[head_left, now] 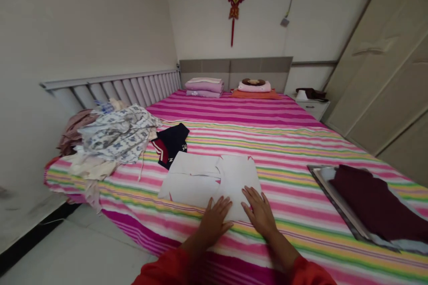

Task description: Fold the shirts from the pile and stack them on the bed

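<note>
A white garment (197, 185), partly folded and showing small red marks, lies flat on the striped bedspread in front of me. My left hand (216, 219) rests on its near edge with the fingers stretched out. To the right, my right hand (260, 211) lies flat on the same cloth near its lower right corner, fingers spread. Neither hand grips the fabric. Just beyond the garment's left corner is a small dark navy garment (174, 140) with a red and white striped edge.
A heap of rumpled clothes (117, 133) sits at the bed's left edge by the grey railing (133, 84). On the right lies a stack of folded clothes (377, 205), maroon on top. Folded bedding (204, 87) and a pink pillow (254, 86) stand by the headboard (214, 67).
</note>
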Tool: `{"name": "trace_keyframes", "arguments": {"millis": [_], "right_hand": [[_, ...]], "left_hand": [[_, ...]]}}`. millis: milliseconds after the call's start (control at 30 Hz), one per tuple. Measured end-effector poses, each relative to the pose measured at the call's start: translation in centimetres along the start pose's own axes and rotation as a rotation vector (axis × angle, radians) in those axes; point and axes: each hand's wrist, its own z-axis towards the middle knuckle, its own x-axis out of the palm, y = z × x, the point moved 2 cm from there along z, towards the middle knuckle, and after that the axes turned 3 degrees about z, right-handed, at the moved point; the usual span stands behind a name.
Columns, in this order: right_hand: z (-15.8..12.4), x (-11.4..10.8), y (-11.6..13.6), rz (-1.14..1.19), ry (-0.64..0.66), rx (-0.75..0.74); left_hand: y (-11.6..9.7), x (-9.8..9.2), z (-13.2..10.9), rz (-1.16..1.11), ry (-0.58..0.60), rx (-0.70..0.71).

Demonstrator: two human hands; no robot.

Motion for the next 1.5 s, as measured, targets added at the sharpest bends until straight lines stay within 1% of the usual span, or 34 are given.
{"name": "trace_keyframes", "arguments": {"millis": [33, 67, 100, 167, 200, 267, 300, 367, 433, 500, 567, 667, 800, 933, 1033, 1133, 1233, 1333, 1433, 1500], "right_hand": [[-0.1, 0.0, -0.1, 0.0, 0.012, 0.008], [-0.2, 0.1, -0.2, 0.001, 0.023, 0.017], [-0.3, 0.1, -0.3, 0.001, 0.031, 0.026], [-0.4, 0.2, -0.5, 0.001, 0.039, 0.042], [-0.5, 0.3, -0.5, -0.001, 0.04, 0.049], [-0.5, 0.4, -0.6, -0.007, 0.04, 0.055], [-0.5, 0.4, -0.6, -0.012, 0.037, 0.055], [-0.5, 0.5, -0.6, -0.023, 0.024, 0.047], [-0.6, 0.5, -0.6, -0.034, 0.009, 0.041], [-0.6, 0.4, -0.6, -0.043, 0.002, 0.04], [-0.6, 0.5, -0.6, -0.05, 0.004, 0.043], [-0.7, 0.5, -0.6, -0.055, 0.004, 0.046], [-0.7, 0.6, -0.6, -0.05, -0.025, 0.026], [-0.7, 0.6, -0.5, -0.037, -0.043, 0.017], [-0.7, 0.5, -0.4, -0.029, -0.057, 0.014], [-0.6, 0.3, -0.2, -0.022, -0.064, 0.01], [-0.5, 0.1, -0.1, -0.006, -0.069, 0.008], [-0.4, 0.0, 0.0, 0.011, -0.07, 0.014], [-0.4, 0.0, 0.1, 0.022, -0.066, 0.024], [-0.4, 0.0, 0.1, 0.027, -0.071, 0.025]], "left_hand": [[0.5, -0.1, -0.4, -0.059, -0.01, -0.024], [1.5, -0.5, -0.6, -0.137, -0.045, -0.105], [2.8, -1.3, -0.8, -0.219, -0.1, -0.228], [6.4, -3.7, -0.8, -0.346, -0.225, -0.517], [8.3, -5.1, -0.8, -0.371, -0.281, -0.658], [12.3, -7.8, -0.7, -0.342, -0.361, -0.87], [14.1, -9.0, -0.7, -0.317, -0.38, -0.955], [17.4, -10.9, -0.6, -0.298, -0.372, -1.118], [20.0, -12.0, -0.4, -0.318, -0.313, -1.223], [21.7, -12.6, 0.1, -0.366, -0.232, -1.265], [22.6, -12.9, 0.7, -0.421, -0.163, -1.27], [23.0, -13.1, 1.2, -0.508, -0.108, -1.267], [22.5, -13.2, 1.1, -0.628, -0.074, -1.272], [21.9, -13.6, 1.3, -0.663, -0.097, -1.274], [21.4, -14.3, 2.1, -0.669, -0.118, -1.242], [20.6, -15.1, 3.3, -0.656, -0.106, -1.199], [19.3, -16.3, 4.6, -0.622, -0.094, -1.133], [17.4, -17.3, 6.3, -0.566, -0.075, -1.044], [14.9, -17.8, 8.6, -0.488, -0.043, -0.946], [12.9, -17.9, 10.6, -0.432, -0.012, -0.87]]}}
